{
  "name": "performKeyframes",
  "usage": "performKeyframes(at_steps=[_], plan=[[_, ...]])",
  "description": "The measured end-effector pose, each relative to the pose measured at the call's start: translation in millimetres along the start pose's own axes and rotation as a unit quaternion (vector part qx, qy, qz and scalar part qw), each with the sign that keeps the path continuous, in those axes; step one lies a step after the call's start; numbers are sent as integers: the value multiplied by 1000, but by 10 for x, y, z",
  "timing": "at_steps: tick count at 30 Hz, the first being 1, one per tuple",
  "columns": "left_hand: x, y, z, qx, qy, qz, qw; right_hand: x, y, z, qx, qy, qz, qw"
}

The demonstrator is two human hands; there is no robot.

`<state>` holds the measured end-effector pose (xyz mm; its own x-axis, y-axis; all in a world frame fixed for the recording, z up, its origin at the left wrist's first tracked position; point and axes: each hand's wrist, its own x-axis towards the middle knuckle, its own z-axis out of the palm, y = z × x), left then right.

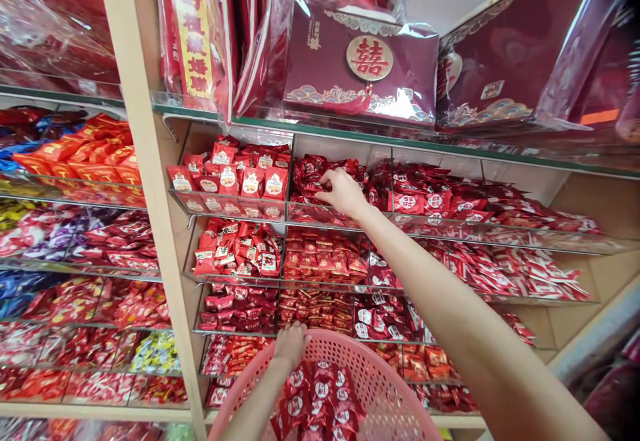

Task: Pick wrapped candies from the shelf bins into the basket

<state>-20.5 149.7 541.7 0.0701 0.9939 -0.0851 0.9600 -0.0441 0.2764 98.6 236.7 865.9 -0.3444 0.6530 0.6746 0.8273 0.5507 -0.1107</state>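
Observation:
My right hand (343, 191) reaches into an upper shelf compartment of dark red wrapped candies (311, 169). Its thumb and forefinger are apart at the packets, and no lifted packet shows between them. Low in front of me is a pink perforated plastic basket (395, 387). My left hand (291, 344) grips its far rim, with the fingertips partly hidden. Inside the basket lies a pile of red candy packets (320, 394) with round white labels.
Glass-fronted shelves hold red packets (250, 177) left of my right hand and more red packets (435, 194) to its right. A wooden upright (150, 181) divides the shelving. Dark red gift boxes (360, 67) stand on the glass shelf (350, 131) above.

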Motion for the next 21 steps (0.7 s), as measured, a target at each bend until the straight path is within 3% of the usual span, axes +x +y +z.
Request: performKeyframes(at_steps=[9,13,18,21], plan=[[2,-19,30,-9,6,2,1000,16,1,-19,11,57,-4,998],[19,-38,49,-16,13,1,1000,13,55,-31,53,120,4,991],[29,-44,61,-19,15,4,1000,-27,116,-74,162,205,26,965],[35,-44,63,-17,17,5,1000,-213,70,-139,250,229,39,940]])
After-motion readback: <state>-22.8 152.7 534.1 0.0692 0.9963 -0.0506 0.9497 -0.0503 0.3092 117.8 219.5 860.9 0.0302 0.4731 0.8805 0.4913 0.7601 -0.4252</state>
